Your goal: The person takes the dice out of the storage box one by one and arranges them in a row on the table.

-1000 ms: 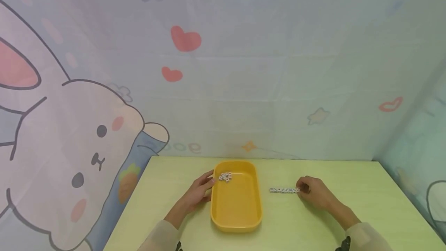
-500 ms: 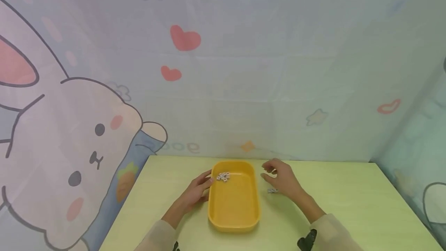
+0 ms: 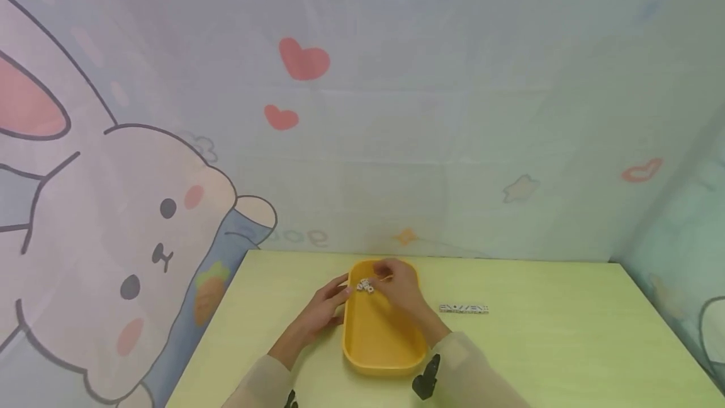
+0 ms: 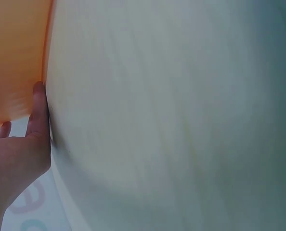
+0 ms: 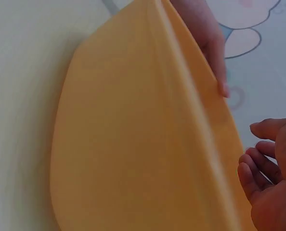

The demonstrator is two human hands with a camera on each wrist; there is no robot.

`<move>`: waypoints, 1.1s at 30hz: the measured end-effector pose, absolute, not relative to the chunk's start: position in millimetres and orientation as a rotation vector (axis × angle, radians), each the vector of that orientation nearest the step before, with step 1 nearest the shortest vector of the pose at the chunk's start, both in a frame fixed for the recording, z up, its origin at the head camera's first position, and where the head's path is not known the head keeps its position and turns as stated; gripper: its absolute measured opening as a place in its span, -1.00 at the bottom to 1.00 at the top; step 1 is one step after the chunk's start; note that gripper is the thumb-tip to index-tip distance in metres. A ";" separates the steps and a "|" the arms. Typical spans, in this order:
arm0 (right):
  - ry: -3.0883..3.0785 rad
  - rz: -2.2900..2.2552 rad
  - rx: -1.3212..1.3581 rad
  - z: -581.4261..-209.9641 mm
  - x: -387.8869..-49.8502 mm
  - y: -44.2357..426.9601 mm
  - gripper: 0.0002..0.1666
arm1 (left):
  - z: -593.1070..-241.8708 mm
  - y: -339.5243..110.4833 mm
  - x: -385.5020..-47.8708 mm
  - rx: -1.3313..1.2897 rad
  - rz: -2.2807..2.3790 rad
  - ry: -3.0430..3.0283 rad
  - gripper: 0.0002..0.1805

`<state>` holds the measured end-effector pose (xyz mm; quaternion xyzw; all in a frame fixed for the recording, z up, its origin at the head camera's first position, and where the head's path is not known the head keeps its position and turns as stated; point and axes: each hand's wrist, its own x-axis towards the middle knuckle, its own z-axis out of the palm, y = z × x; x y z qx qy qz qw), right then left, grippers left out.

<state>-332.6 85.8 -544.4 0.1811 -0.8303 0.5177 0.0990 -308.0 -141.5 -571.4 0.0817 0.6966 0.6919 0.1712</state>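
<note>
A yellow tray (image 3: 382, 339) stands on the table with a small cluster of white cubes (image 3: 365, 286) near its far left corner. The left hand (image 3: 321, 312) holds the tray's left wall, thumb at the rim and fingers along the outside. Over the far part of the tray is the right hand (image 3: 401, 285), its fingertips close to the cubes. In the right wrist view the right thumb and fingers (image 5: 266, 129) are bent and apart, with no cube visible between them. A straight row of white cubes with dark marks (image 3: 464, 309) lies on the table right of the tray.
The pale yellow-green table (image 3: 544, 339) reaches back to a hanging cloth (image 3: 396, 175) printed with a rabbit and hearts. Another cloth wall (image 3: 680, 238) borders the table's right side. The tray's raised walls surround the cluster.
The right hand has moved left from the right end of the row, across the table and over the tray to the cluster. The row is uncovered again. The left hand stays at the tray.
</note>
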 end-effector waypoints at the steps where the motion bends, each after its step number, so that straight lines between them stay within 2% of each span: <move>1: -2.469 1.523 0.526 -548.4 -334.3 83.2 -0.70 | -571.5 -141.1 -308.0 0.247 1.961 1.977 -0.33; 12: -2.657 1.166 0.502 -573.1 -330.6 78.9 -0.72 | -579.3 -140.2 -306.6 0.252 1.994 1.937 -0.35; 22: -2.716 1.056 0.523 -572.3 -334.0 77.3 -0.88 | -574.7 -141.6 -311.0 0.232 1.997 1.949 -0.29; 33: -2.729 1.019 0.620 -573.7 -337.4 74.5 -0.86 | -574.8 -145.0 -313.1 0.227 1.996 1.946 -0.26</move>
